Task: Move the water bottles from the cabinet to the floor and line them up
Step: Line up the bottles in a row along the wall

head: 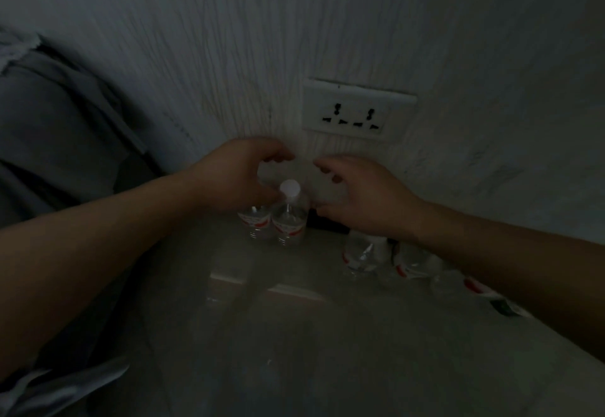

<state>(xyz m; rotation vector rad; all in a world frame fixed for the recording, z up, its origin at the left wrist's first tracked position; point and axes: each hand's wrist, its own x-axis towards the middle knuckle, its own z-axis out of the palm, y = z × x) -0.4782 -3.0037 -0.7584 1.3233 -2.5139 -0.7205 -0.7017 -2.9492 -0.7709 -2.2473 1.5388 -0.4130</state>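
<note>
Two clear plastic water bottles with white caps and red labels stand upright, touching, against the pale wall on the grey floor. More bottles lie on their sides to the right, not yet lined up, so roughly mid-task. Left hand curls over the left bottle; can't tell if it grips. Right hand hovers just right, fingers spread, empty. White double socket above.

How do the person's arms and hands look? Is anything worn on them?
Both forearms are bare up to the frame edges: no sleeves, watch, bracelets or gloves visible. The left hand and right hand show no rings, though the dim light hides fine detail.
</note>
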